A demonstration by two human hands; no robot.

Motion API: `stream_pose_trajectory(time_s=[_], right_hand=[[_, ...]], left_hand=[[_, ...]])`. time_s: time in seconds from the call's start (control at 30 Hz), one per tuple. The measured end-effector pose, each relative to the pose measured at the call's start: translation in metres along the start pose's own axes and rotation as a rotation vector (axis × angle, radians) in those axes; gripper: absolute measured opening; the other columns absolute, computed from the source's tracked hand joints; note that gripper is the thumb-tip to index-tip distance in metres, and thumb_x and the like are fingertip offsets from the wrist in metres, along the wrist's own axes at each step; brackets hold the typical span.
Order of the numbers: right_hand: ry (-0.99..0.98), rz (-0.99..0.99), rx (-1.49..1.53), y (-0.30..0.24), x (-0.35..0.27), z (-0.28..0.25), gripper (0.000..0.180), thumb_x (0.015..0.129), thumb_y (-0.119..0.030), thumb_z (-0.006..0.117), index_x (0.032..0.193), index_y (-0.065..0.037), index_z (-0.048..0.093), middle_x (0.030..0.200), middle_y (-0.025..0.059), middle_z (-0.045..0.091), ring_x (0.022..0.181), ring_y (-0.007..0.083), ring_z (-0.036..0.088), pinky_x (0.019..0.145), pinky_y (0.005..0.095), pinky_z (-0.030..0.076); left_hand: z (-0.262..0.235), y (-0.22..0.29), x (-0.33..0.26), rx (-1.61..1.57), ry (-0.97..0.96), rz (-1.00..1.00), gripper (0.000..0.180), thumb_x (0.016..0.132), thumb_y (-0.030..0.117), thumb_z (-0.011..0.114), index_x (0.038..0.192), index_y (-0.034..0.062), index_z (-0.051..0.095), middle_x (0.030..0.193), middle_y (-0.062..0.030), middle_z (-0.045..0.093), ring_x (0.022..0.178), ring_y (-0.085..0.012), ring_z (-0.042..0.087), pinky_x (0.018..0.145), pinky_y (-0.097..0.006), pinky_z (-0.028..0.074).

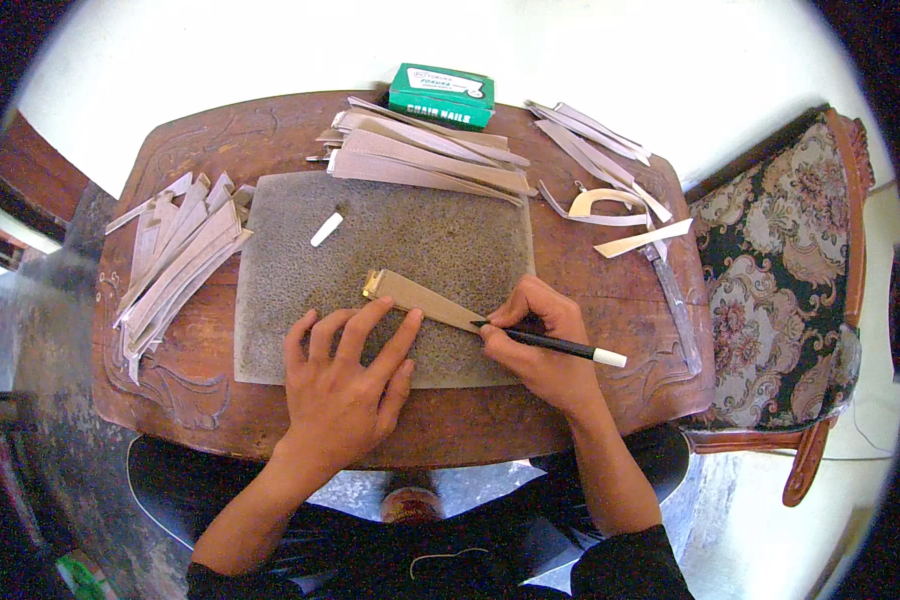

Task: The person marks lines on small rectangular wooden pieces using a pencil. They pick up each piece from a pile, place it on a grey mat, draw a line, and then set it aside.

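Observation:
A tapered tan strip with a gold-coloured piece at its left end lies slanted on a dark grey textured mat. My left hand is open, fingers spread, with the index and middle fingertips resting at the strip's near edge. Gripped in my right hand is a black marker pen with a white end. Its tip meets the strip near the narrow right end. Farther back on the mat lies a small white pen cap.
Piles of similar strips lie on the carved wooden table: a left pile, a back pile and a right pile. A green box stands behind. Curved pale offcuts lie at right, beside a floral chair.

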State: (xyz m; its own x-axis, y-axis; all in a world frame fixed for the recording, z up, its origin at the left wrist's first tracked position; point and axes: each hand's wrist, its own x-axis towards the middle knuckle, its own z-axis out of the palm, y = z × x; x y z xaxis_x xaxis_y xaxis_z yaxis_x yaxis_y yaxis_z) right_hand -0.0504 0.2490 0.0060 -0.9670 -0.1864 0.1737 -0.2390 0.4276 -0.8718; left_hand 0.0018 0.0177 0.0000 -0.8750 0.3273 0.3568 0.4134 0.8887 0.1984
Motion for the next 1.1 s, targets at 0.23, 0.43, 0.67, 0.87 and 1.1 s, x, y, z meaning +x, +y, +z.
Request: stream_pose_trajectory(time_s=[0.23,0.43,0.67,0.87,1.1], right_hand=[[0.023,0.100,0.092,-0.001,-0.003,-0.001,0.019,0.072,-0.011,0.077,0.073,-0.003,0.058,0.071,0.0065,0.060,0.065,0.0161,0.058,0.059,0.0304,0.045],[-0.002,0.091,0.133,0.004,-0.004,-0.009,0.018,0.071,-0.009,0.076,0.075,-0.003,0.059,0.073,0.0052,0.062,0.067,0.0138,0.059,0.060,0.0292,0.046],[-0.010,0.086,0.066,0.009,-0.003,-0.010,0.020,0.070,-0.009,0.076,0.073,-0.003,0.057,0.073,0.0069,0.061,0.067,0.0155,0.059,0.061,0.0299,0.047],[-0.014,0.014,0.029,0.009,-0.002,-0.009,0.023,0.069,-0.009,0.077,0.073,-0.003,0.055,0.072,0.0070,0.057,0.067,0.0171,0.058,0.060,0.0312,0.046],[-0.008,0.038,0.055,0.008,-0.002,-0.007,0.024,0.069,-0.009,0.076,0.073,-0.003,0.054,0.071,0.0074,0.056,0.065,0.0178,0.057,0.060,0.0314,0.045]], left_hand=[[0.000,0.000,0.000,0.001,-0.046,-0.005,0.048,0.090,0.030,0.062,0.138,0.0246,0.062,0.139,-0.0052,0.053,0.121,-0.0296,0.047,0.110,-0.053,0.030],[0.000,-0.001,-0.001,-0.006,-0.042,-0.009,0.047,0.091,0.030,0.061,0.137,0.0245,0.062,0.138,-0.0052,0.053,0.121,-0.0297,0.047,0.109,-0.052,0.031],[0.002,-0.001,-0.001,-0.018,-0.047,-0.010,0.047,0.090,0.030,0.062,0.137,0.0245,0.062,0.138,-0.0051,0.053,0.121,-0.0299,0.047,0.110,-0.052,0.031],[0.001,-0.001,-0.002,-0.004,-0.049,-0.006,0.047,0.090,0.030,0.062,0.137,0.0247,0.062,0.139,-0.0049,0.053,0.120,-0.0295,0.047,0.110,-0.052,0.031],[-0.001,0.000,0.000,0.005,-0.010,0.005,0.045,0.088,0.029,0.065,0.133,0.0227,0.065,0.135,-0.0027,0.055,0.117,-0.0253,0.049,0.108,-0.051,0.031]])
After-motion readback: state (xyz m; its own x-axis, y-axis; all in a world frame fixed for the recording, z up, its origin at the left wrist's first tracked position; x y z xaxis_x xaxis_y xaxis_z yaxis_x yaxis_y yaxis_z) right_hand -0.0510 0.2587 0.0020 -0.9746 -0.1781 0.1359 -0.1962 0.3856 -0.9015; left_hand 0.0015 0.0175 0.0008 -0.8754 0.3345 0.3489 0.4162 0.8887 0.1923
